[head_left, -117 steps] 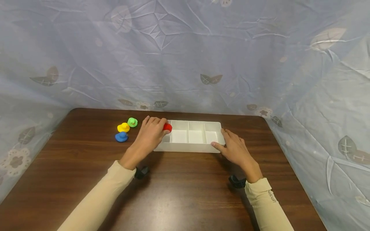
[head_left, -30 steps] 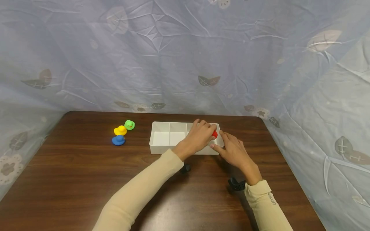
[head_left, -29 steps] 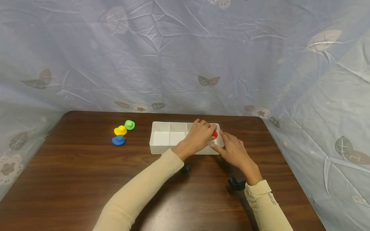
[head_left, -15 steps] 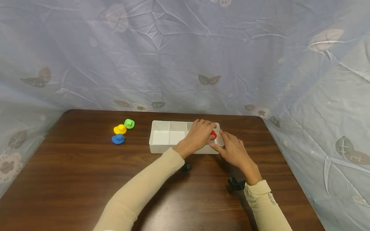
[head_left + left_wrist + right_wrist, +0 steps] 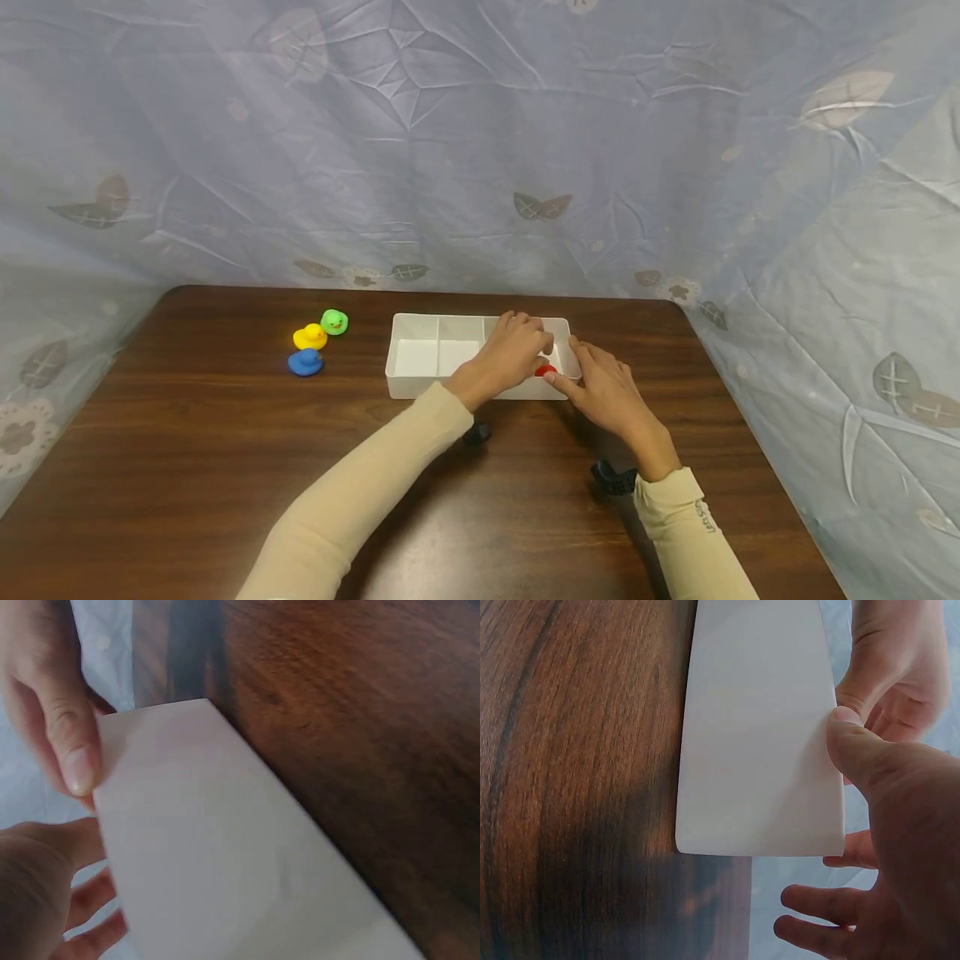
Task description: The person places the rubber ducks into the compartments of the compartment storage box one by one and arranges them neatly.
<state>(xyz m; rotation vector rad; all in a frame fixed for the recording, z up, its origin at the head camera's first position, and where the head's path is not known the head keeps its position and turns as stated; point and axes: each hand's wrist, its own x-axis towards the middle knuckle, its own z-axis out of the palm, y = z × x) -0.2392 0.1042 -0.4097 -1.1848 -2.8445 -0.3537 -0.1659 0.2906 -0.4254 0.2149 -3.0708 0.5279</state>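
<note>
A white tray (image 5: 444,388) with four-sided compartments in a row stands on the table. My left hand (image 5: 510,352) is over its rightmost compartment, fingers bent and apart from the thumb. Low in that compartment, by the left thumb, shows a red patch of a small rounded toy (image 5: 545,370), mostly hidden. My right hand (image 5: 603,385) grips the tray's right end, its thumb on the front rim and its fingers along the end wall. In the right wrist view the right thumb (image 5: 855,746) presses the top edge. In the left wrist view a gap shows between the left thumb (image 5: 45,844) and fingers.
Left of the tray lie three rubber ducks: a green one (image 5: 334,322), a yellow one (image 5: 311,337) and a blue one (image 5: 305,362). The brown wooden table (image 5: 420,533) ends at a patterned cloth curtain (image 5: 450,167) behind and at the sides.
My left hand has carried the red toy rightward from the tray's left end to the rightmost compartment. The toy now sits lower and nearer the front, and the left fingers have lifted off it.
</note>
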